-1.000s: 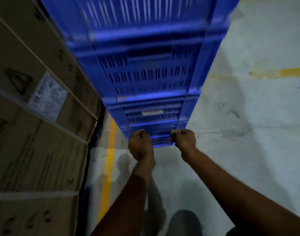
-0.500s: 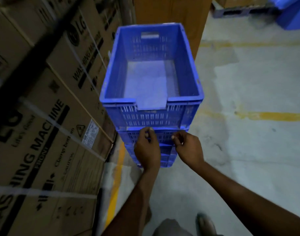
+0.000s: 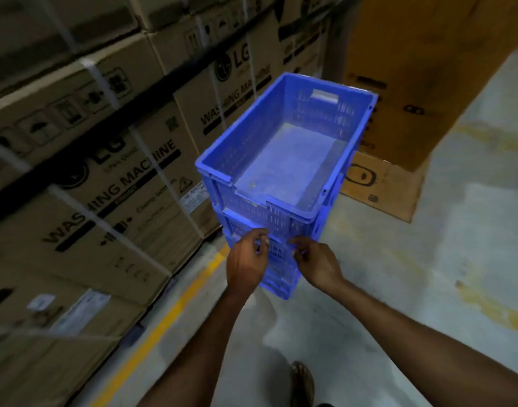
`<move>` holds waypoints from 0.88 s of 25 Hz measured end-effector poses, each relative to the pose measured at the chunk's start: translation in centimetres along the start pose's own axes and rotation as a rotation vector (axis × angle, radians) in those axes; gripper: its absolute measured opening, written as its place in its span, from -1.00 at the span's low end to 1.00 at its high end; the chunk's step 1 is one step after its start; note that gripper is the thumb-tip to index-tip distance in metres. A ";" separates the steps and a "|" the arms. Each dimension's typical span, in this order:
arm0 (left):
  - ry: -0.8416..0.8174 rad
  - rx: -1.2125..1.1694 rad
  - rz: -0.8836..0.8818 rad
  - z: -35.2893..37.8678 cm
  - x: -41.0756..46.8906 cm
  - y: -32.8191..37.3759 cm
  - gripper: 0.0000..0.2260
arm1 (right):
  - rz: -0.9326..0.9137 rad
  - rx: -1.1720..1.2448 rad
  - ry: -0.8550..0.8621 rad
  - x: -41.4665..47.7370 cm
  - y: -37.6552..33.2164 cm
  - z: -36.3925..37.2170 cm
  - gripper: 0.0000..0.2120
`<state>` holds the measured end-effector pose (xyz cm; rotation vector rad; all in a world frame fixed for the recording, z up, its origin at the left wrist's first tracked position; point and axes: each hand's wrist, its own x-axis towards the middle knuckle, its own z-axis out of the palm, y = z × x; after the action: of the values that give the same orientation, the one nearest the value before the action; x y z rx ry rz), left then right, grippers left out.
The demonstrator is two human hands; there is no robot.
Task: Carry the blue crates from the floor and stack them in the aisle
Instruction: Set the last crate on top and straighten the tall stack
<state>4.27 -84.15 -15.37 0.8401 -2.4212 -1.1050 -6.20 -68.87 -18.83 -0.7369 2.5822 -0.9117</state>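
Observation:
A stack of blue crates (image 3: 284,218) stands on the concrete floor of the aisle. The top crate (image 3: 351,136) is empty and open upward, with at least two more under it. Both my hands are at the stack's near end face, below the top crate. My left hand (image 3: 246,262) and my right hand (image 3: 318,264) have loosely curled fingers just in front of the slotted wall. Neither hand is hooked on a rim or handle. A strip of crate wall shows between them.
Stacked washing machine cartons (image 3: 111,183) wall off the left side, close to the crates. A yellow floor line (image 3: 175,309) runs along their foot. A tall brown carton (image 3: 422,71) and a flat cardboard sheet (image 3: 381,186) stand behind the stack. My sandalled foot (image 3: 303,383) is below.
The view has risen from the stack's base to above its top. My hands gripped the lower crate before; now their fingers have loosened and drawn back from the wall.

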 end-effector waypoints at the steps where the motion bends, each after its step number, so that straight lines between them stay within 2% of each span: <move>1: 0.008 0.010 0.001 0.2 -0.4 0.4 -0.85 | -0.037 0.012 -0.001 0.1 0.4 -0.5 -0.71; 5: 0.094 0.037 -0.029 1.8 -3.0 1.6 -0.87 | -0.107 0.036 0.018 -0.1 2.3 -2.8 -0.80; 8: 0.153 0.021 -0.135 4.8 -5.6 3.4 -0.91 | -0.207 0.097 -0.093 -1.5 4.2 -4.6 -0.75; 12: 0.171 -0.002 -0.211 8.5 -8.9 6.4 -0.89 | -0.325 0.040 -0.201 -1.5 6.8 -7.0 -0.73; 17: 0.295 0.164 -0.214 12.9 -6.0 11.0 -0.84 | -0.444 -0.055 -0.249 6.0 10.5 -10.9 -0.80; 20: 0.294 0.047 -0.275 17.7 -3.2 11.5 -0.76 | -0.657 -0.108 -0.224 11.3 14.4 -12.2 -0.76; 22: 0.345 0.069 -0.302 21.4 -0.9 11.4 -0.77 | -0.763 -0.181 -0.141 15.5 17.2 -13.4 -0.70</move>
<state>-10.60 -65.60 -20.22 1.3328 -2.1012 -0.8879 -31.11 -59.48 -21.69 -1.8332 2.2732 -0.7638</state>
